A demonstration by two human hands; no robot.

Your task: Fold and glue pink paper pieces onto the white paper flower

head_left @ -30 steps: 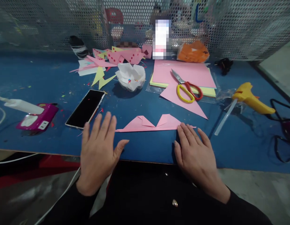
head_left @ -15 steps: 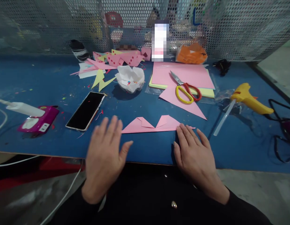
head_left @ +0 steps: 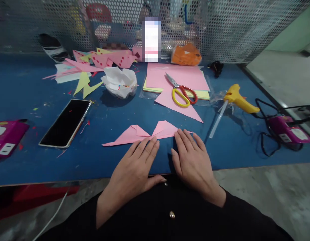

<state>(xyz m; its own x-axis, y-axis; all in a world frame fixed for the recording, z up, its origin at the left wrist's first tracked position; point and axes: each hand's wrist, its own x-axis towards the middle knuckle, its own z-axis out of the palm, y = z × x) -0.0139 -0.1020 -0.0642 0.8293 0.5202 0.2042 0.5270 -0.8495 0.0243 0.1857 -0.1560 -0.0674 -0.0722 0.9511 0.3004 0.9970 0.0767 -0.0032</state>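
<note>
Blue surface point(head_left: 82, 167), small paper scraps scattered over its left part. At its near edge, mid-length: left hand point(head_left: 134, 167), palm down, fingers extended and together, thumb spread, fingertips at the near side of the folded pink paper point(head_left: 165, 129); nothing grasped. Right hand point(head_left: 193, 162) likewise flat, fingers straight and nearly together, fingertips resting on the paper's right end; nothing grasped. The paper lies just in from the near edge, roughly parallel to it, two peaks pointing toward the far edge. Farther in: dark-screened phone point(head_left: 66, 124) to the left; yellow glue gun point(head_left: 238, 98) toward the right edge, clear stick angled toward the near edge. Beyond mid-depth: white paper bowl point(head_left: 118, 82) with coloured bits inside; scissors point(head_left: 178, 86), blades slightly parted, on stacked coloured sheets point(head_left: 170, 72). Along the far edge: orange packet point(head_left: 186, 55), perforated screen point(head_left: 124, 30) behind.
</note>
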